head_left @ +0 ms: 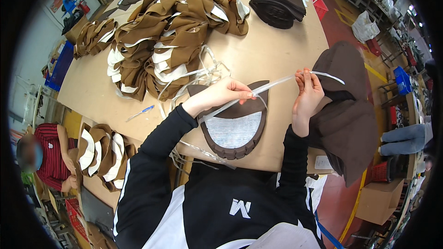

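A narrow, translucent whitish strip (277,84) runs taut between my two hands. My left hand (226,93) pinches it above a dark brown fabric piece (263,129) with a rounded, notched edge. A pale striped patch (235,129) covers the middle of that piece, which lies flat on the table at its near edge. Farther right and slightly higher, my right hand (308,85) is closed on the strip, whose free end sticks out past the fingers. More of the strip (210,67) lies in loose tangled loops left of my left hand.
Brown pieces with white backing (161,32) heap on the table's far left. A dark fabric stack (277,7) sits at the far right; larger dark pieces (344,115) overhang the right edge. A blue pen (146,109) lies at left. A person (48,152) is at lower left.
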`<state>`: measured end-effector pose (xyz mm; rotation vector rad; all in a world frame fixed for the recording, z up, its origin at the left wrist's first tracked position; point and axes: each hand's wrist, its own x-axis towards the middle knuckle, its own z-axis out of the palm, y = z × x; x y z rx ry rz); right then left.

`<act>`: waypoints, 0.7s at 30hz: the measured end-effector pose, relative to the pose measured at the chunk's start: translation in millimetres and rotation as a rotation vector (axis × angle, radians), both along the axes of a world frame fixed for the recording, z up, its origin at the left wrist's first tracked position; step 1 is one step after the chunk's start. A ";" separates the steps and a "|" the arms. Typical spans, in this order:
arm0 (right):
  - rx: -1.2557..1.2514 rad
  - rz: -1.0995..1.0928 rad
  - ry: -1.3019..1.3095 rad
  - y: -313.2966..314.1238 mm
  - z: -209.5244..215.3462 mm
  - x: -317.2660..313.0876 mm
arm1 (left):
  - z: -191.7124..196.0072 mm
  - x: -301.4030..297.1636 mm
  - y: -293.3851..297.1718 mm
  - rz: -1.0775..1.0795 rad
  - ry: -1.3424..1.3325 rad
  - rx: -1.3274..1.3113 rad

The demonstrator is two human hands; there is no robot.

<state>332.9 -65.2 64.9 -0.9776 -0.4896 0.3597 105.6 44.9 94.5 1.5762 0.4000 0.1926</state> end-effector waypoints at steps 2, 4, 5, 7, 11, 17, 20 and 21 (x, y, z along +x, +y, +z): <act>-0.080 0.109 0.032 1.4 -12.7 -1.4 | 0.2 -3.1 -0.1 0.085 0.042 0.128; -0.233 0.291 0.075 -5.8 -19.4 -14.2 | -0.1 -4.7 -1.0 0.171 0.056 0.198; -0.476 0.363 -0.149 -11.6 -29.9 -22.7 | -2.0 -2.9 -3.2 0.207 0.049 0.205; -0.635 0.412 -0.535 -27.0 -41.7 -45.2 | -7.1 1.6 -8.1 0.269 0.042 0.211; -0.460 0.188 -0.927 -40.6 -34.5 -73.8 | -8.5 8.8 -9.4 0.310 0.242 0.372; -0.468 -0.042 -1.174 -32.2 -12.6 -75.0 | -19.9 15.1 -9.8 -0.092 0.108 -0.207; -0.250 0.075 -1.309 -33.4 -10.5 -77.3 | -19.5 8.3 0.2 -0.177 -0.004 -0.352; -0.192 0.179 -1.202 -35.4 -14.8 -76.3 | -19.3 6.9 0.1 -0.137 -0.001 -0.299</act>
